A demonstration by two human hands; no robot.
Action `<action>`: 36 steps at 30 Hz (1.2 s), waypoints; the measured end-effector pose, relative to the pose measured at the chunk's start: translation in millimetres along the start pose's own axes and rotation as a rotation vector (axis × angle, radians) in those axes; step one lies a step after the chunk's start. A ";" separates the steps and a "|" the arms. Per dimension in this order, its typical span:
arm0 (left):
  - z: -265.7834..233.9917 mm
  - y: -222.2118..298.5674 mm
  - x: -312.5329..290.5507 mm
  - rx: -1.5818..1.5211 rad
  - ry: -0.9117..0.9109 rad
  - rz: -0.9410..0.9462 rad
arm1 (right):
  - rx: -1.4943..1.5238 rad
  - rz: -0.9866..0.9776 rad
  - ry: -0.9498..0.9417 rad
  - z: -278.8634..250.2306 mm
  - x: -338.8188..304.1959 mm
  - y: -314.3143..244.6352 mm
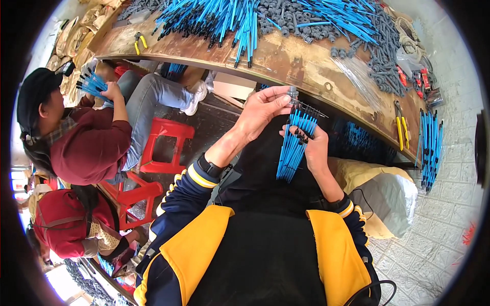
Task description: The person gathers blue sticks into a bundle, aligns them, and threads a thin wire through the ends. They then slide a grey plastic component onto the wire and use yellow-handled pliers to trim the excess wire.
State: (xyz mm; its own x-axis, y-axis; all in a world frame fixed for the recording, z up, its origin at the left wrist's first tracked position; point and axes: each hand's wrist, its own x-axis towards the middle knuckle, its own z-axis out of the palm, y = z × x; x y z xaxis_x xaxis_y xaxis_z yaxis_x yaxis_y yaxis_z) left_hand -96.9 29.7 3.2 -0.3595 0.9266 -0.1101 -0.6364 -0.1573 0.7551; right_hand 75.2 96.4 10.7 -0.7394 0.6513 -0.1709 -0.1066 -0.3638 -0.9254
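My left hand (261, 109) is closed, with thumb and fingers pinching a small grey plastic fitting (292, 93) at the top of a bundle. That bundle of thin blue tubes with black ends (293, 153) is gripped in my right hand (317, 149), fingers wrapped around it. The tubes hang down over my lap, black tips uppermost. A few thin dark strands stick out to the right beside the fitting; what they are is too small to tell.
Ahead stands a wooden workbench (291, 64) with a heap of blue tubes (209, 20), grey fittings (380, 56), clear thin strips (357, 76) and yellow-handled pliers (401, 125). More tubes (431, 148) hang at its right end. At left sits a co-worker (87, 143) near red stools (166, 145).
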 end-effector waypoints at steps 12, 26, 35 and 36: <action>-0.4 -3.8 5.0 -0.066 0.007 -0.008 | 0.002 0.031 -0.016 -12.4 6.9 4.6; 17.1 5.5 -9.7 -0.012 0.022 0.007 | 0.016 0.041 -0.030 -14.9 9.6 3.6; 10.9 17.2 -13.9 -0.010 0.034 -0.019 | -0.001 0.035 -0.078 -8.4 6.6 -0.2; 10.5 16.2 -13.8 0.017 0.032 -0.011 | 0.000 0.034 -0.079 -9.0 6.2 1.0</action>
State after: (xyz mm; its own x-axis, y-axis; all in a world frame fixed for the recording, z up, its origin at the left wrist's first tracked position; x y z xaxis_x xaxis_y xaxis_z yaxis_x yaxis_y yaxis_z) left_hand -95.1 18.0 23.7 -0.3746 0.9168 -0.1387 -0.6286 -0.1411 0.7648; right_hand 76.5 106.1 5.7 -0.7926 0.5842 -0.1746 -0.0809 -0.3846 -0.9195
